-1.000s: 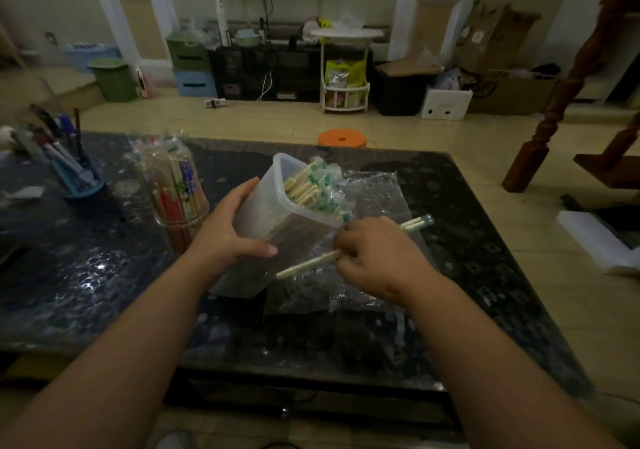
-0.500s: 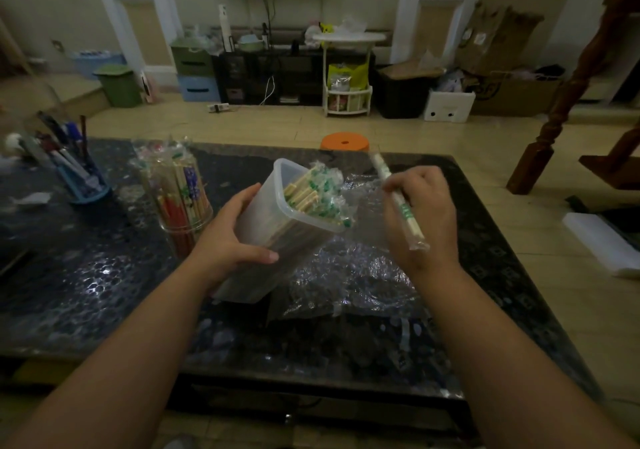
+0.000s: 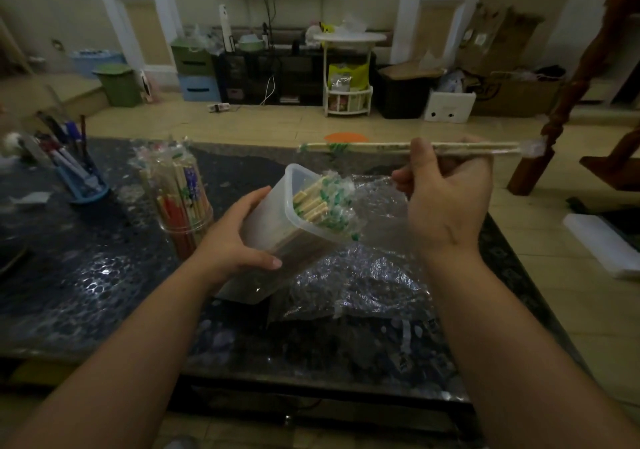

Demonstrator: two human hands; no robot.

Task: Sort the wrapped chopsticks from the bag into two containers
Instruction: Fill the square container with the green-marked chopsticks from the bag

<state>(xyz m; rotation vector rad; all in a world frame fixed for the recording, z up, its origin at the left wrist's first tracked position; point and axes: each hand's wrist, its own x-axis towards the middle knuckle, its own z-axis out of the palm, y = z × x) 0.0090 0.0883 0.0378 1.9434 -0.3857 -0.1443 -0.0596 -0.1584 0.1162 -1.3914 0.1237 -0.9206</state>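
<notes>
Dim light falls on the dark speckled bench [image 3: 86, 275], where a crumpled clear plastic bag [image 3: 363, 275] lies between the forearms. The left hand [image 3: 232, 241] wraps around a tilted square plastic container [image 3: 273, 234], already holding green-printed chopsticks [image 3: 318, 203]. The right hand [image 3: 446, 199] curls its fingers round one wrapped pair [image 3: 363, 146], held level above the container (well apart from it). Best to turn the pair end-on, aim for the free gap at the mouth and slide it in. A round jar [image 3: 183, 203] of red and blue pairs stands just left.
</notes>
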